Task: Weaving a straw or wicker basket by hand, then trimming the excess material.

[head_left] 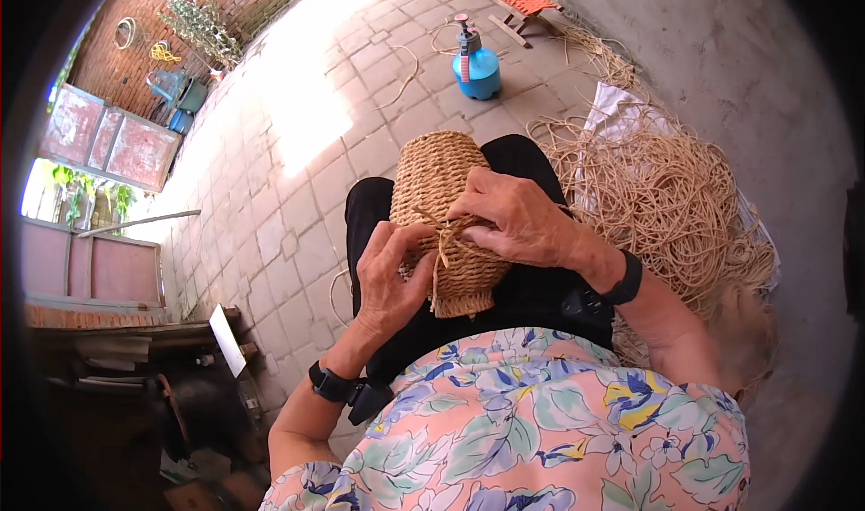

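A woven straw basket (pixel 439 164), tan and rounded with a narrower braided end toward me, lies across my lap between my knees. Loose ends of straw cord (pixel 443 251) stick out from its side, crossing in a small tangle. My right hand (pixel 518 215) pinches this cord between thumb and bent fingers, over the basket's right side. On the left side my left hand (pixel 389 277) curls against the weave, its index fingertip and thumb at the same cord. The exact grip of the fingertips is partly hidden.
To my right a large heap of loose straw cord (pixel 667 182) spreads over a white cloth (pixel 615 107) beside a grey wall. Ahead stand a blue pump sprayer (pixel 478 74) and a low stool with an orange woven seat (pixel 524 0). Dark clutter (pixel 194 412) fills the lower left.
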The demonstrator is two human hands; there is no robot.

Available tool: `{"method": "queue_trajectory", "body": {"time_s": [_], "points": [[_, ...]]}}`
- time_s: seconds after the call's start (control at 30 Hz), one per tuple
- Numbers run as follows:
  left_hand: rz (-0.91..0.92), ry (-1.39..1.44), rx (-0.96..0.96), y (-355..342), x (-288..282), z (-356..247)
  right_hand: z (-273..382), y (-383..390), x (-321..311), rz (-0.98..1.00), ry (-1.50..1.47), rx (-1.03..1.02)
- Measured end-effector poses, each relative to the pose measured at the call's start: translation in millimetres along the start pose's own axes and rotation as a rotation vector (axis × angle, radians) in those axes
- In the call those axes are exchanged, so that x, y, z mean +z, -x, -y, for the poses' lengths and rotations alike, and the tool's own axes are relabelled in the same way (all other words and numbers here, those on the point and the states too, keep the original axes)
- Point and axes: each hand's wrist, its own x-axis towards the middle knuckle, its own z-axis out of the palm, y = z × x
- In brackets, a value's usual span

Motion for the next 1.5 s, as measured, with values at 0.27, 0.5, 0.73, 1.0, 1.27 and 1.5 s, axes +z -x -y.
{"method": "queue_trajectory", "body": {"time_s": [0.27,0.5,0.73,1.0,1.27,1.5], "points": [[0.026,0.037,-0.062,-7.0,-4.9,-4.0,-20.1,18.3,-12.5,-0.121,-0.863,0.599],[0.076,-0.063,0.126,-17.7,-3.8,-8.9,-22.0,35.2,-19.5,-0.143,-0.905,0.557],[0.015,-0.045,0.055,-23.3,-2.8,-14.3,-22.7,39.3,-20.9,-0.138,-0.85,0.62],[0.091,-0.061,-0.074,-19.0,-14.2,-3.6,-9.9,34.0,-25.5,-0.029,-0.441,0.847],[0.179,0.218,-0.259,-21.1,-15.7,23.3,-40.8,40.7,-29.7,0.024,-0.458,0.511],[-0.131,0.026,-0.217,-23.2,-34.2,9.5,-0.6,42.5,-34.6,-0.148,0.074,0.523]]}}
